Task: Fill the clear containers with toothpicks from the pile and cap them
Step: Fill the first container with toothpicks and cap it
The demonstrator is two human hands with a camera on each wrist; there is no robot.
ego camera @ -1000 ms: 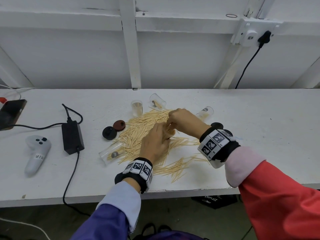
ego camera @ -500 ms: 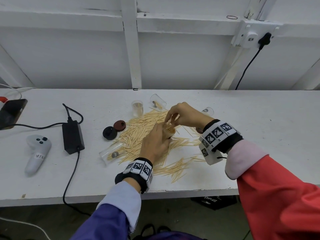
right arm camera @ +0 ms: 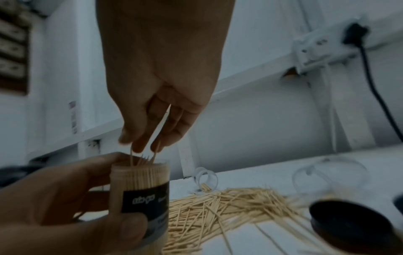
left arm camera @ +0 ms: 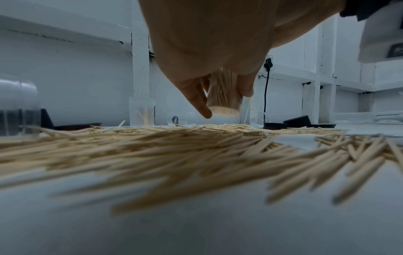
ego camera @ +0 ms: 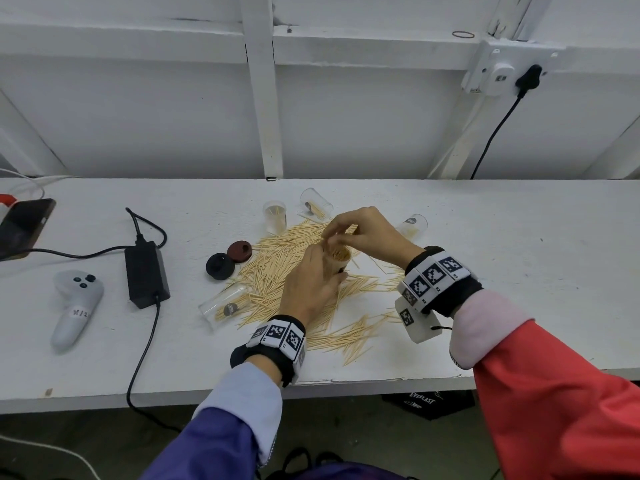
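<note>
nearest, at the front edge of the desk (ego camera: 519, 237), a thin scatter of toothpicks (ego camera: 349, 337) trailing out from the main pile (ego camera: 277, 258). just beyond, left hand (ego camera: 308, 285) raised over the pile, grip curled round a clear container (ego camera: 337, 259) with a dark label, held off the desk, upright or nearly so, packed close to the brim with toothpicks. seen again from the left wrist, thumb and fingers wrapped round the container (left arm camera: 224, 93), its base hanging clear above the pile (left arm camera: 174, 151). right hand (ego camera: 367, 232) arched over the container's open mouth, grip pinching a few toothpicks (right arm camera: 156, 138) between thumb and fingertips, their lower ends dipping in among the packed ones at the container (right arm camera: 141, 186) rim. no cap on it.

left of the pile, an empty-looking container on its side (ego camera: 225, 306), then a black cap (ego camera: 220, 266) and a dark red cap (ego camera: 239, 251) side by side. further left, a black power adapter (ego camera: 147, 271) with its cable, a white controller (ego camera: 76, 306), a phone (ego camera: 22, 225) at the desk's edge.

at the far side of the pile, one container standing upright (ego camera: 274, 216) with a few toothpicks inside, another tipped over (ego camera: 316, 203) beside it, a third lying on its side (ego camera: 414, 224) behind the right hand. behind the desk, a white wall with a socket (ego camera: 498, 72) and a black plug.
</note>
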